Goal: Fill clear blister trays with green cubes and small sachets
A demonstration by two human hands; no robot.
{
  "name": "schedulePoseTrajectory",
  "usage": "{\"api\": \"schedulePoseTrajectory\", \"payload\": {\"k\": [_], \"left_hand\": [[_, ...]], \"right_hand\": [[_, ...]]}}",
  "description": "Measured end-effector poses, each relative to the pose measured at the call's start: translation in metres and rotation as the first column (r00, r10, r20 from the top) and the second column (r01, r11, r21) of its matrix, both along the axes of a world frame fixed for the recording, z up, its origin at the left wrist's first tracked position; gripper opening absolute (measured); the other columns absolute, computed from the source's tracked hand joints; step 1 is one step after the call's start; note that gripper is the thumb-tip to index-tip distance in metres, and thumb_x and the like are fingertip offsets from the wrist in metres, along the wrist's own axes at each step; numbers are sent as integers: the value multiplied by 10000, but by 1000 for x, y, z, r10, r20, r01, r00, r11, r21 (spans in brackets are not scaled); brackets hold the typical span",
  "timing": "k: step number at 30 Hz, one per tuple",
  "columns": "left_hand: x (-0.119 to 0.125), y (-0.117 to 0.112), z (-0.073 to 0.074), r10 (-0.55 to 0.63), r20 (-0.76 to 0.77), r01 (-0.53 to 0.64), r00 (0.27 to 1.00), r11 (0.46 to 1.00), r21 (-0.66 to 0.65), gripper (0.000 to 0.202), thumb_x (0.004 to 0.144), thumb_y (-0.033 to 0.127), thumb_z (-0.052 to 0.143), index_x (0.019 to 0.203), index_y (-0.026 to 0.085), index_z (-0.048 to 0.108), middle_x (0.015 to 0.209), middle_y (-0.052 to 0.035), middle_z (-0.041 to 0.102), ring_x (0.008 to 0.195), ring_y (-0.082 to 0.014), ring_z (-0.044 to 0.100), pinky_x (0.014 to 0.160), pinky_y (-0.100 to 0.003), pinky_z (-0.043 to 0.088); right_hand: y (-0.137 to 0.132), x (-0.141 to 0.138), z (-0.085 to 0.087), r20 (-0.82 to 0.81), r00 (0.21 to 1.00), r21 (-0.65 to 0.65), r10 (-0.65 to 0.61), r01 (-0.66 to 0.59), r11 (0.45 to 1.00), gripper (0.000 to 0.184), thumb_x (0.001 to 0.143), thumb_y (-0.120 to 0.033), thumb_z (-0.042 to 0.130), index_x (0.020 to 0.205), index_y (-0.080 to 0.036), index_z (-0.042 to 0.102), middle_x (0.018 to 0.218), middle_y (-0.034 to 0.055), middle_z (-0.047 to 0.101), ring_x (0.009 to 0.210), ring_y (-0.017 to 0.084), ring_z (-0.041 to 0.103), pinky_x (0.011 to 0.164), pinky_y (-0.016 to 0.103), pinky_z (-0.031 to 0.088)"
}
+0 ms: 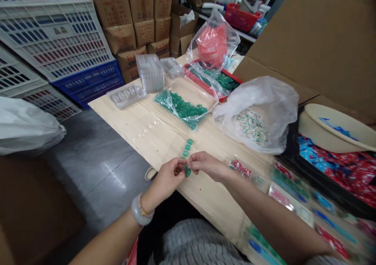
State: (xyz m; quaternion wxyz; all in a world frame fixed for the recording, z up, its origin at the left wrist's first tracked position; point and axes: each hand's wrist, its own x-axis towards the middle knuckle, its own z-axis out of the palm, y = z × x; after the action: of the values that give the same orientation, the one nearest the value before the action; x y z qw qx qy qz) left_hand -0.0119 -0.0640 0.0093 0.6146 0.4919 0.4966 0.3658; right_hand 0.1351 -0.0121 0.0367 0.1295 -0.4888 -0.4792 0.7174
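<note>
My left hand (171, 175), with a pale bangle on its wrist, pinches at a small green piece (187, 171) above the table's near edge. From the other side my right hand (207, 164) meets it, thumb and fingertips closed against the same piece. The fingers hide part of it, so its exact kind is unclear. Just beyond my fingertips a row of small green squares (187, 148) lies on the table. Past that row is a clear plastic bag of green pieces (182, 107).
The wooden table (158, 139) also bears clear plastic trays (126, 96), a red tray (197, 80) of green pieces, and a bag of small mixed bits (252, 126). Packed sets (280, 196) lie at right, near a cream basin (331, 130). Crates (58, 30) stand left.
</note>
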Motion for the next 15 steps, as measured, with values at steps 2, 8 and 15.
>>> {"api": "schedulePoseTrajectory", "payload": {"k": [2,8,15], "left_hand": [[3,-1,2,66,82,-58,994,994,-94,201,644,113,486,834,136,546,669,-7,589,570,-97,532,538,-217,429],[7,-5,15,261,387,-85,885,905,-417,171,667,222,570,807,131,534,651,13,546,524,-60,493,522,-197,402],[9,-13,11,119,311,-32,943,962,-272,176,698,272,575,795,130,543,631,7,530,562,-85,496,540,-213,411]], "right_hand": [[-5,-2,2,-11,1000,83,-27,28,996,95,630,-203,548,601,-127,498,508,-48,466,461,45,408,466,185,322],[-29,5,3,-61,998,534,-13,44,844,213,726,-247,565,924,-170,566,817,19,523,735,100,508,687,257,429],[-44,11,-10,-45,996,512,-79,91,854,182,735,-292,578,864,-165,558,698,-1,546,631,97,521,589,233,447]]}}
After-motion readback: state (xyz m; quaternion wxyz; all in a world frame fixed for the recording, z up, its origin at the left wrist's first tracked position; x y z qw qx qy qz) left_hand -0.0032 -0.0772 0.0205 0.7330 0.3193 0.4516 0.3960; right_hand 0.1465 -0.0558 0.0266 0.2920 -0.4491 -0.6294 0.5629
